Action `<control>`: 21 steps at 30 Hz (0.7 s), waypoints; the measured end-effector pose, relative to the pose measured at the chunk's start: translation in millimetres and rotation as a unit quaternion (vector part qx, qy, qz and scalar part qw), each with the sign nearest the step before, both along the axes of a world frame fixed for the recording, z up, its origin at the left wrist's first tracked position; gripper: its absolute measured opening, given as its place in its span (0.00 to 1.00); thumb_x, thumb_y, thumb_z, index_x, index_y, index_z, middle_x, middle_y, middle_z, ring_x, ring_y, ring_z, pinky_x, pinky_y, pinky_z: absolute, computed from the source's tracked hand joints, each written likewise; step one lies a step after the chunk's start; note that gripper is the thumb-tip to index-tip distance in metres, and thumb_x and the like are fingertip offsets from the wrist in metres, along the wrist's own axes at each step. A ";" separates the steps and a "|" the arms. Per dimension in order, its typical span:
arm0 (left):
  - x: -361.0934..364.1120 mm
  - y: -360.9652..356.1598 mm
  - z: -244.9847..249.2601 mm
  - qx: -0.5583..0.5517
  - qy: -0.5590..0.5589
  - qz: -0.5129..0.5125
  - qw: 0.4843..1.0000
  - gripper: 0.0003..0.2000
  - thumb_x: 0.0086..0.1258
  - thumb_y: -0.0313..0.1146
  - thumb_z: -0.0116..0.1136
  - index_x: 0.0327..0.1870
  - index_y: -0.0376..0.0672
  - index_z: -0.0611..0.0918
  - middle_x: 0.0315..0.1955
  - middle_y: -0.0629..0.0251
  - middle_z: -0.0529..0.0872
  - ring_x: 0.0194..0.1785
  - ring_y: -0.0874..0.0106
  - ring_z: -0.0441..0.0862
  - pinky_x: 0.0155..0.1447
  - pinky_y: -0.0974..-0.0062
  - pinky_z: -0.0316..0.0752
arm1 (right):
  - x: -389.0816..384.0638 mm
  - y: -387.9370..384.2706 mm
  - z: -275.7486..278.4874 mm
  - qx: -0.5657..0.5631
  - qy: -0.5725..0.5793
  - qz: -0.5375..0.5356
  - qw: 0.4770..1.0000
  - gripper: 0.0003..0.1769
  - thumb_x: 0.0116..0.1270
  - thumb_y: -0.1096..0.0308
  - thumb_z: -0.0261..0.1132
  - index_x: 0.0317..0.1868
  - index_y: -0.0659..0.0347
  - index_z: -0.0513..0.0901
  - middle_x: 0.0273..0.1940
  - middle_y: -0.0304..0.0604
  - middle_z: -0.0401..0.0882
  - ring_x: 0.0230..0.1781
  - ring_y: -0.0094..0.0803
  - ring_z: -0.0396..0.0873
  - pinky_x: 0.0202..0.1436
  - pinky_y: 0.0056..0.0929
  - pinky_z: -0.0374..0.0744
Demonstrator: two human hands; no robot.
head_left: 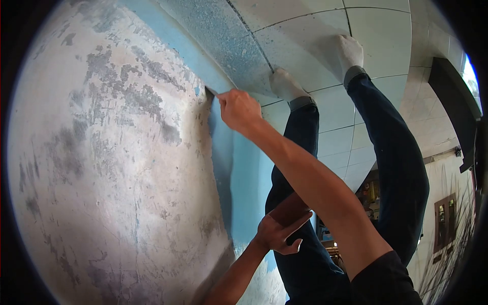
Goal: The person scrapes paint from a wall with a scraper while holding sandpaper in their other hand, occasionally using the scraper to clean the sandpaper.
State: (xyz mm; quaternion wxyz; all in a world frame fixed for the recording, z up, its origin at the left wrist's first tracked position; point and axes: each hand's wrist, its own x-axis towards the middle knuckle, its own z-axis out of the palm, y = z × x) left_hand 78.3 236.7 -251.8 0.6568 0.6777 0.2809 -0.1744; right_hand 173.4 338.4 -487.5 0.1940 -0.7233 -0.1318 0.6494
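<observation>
Against a wall with scraped, patchy paint [137,152], my right hand [240,109] is closed around a thin dark tool [209,95], of which only a small part shows at the border of the blue paint [223,168]. Most of that tool is hidden by the fingers. Lower down, my left hand [279,235] is near the wall and beside my right forearm, with thumb and a finger spread apart. Its other fingers are shaded and partly behind the forearm; no object can be clearly made out in it.
Two legs in dark jeans [391,152] with light socks [351,51] extend over pale floor tiles [381,30]. Bluish dust [223,35] lies along the wall's base. A dark curved object [452,96] and a brown-framed window [445,221] are at the right.
</observation>
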 end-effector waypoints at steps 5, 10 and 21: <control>-3.1 0.6 -3.5 0.002 -0.008 -0.002 1.000 0.33 0.58 0.48 0.59 0.69 0.53 0.84 0.62 0.58 0.88 0.63 0.55 0.87 0.66 0.56 0.85 | 7.9 -4.3 4.1 0.042 0.016 0.012 0.999 0.15 0.75 0.68 0.61 0.53 0.53 0.93 0.49 0.56 0.90 0.49 0.56 0.88 0.53 0.49 0.87; -2.0 1.7 -2.5 0.006 -0.013 -0.007 1.000 0.32 0.59 0.47 0.59 0.69 0.53 0.84 0.62 0.58 0.88 0.64 0.55 0.87 0.67 0.56 0.84 | 13.7 1.6 6.3 0.004 0.034 0.000 0.999 0.16 0.73 0.71 0.59 0.53 0.54 0.92 0.53 0.54 0.88 0.52 0.55 0.87 0.56 0.49 0.86; -3.6 -2.6 -1.4 0.010 -0.015 0.005 1.000 0.31 0.62 0.49 0.58 0.69 0.52 0.84 0.62 0.56 0.88 0.66 0.53 0.86 0.70 0.54 0.81 | 6.6 0.8 15.7 0.049 -0.009 0.009 0.999 0.13 0.74 0.69 0.62 0.50 0.57 0.93 0.46 0.54 0.88 0.45 0.55 0.88 0.50 0.48 0.86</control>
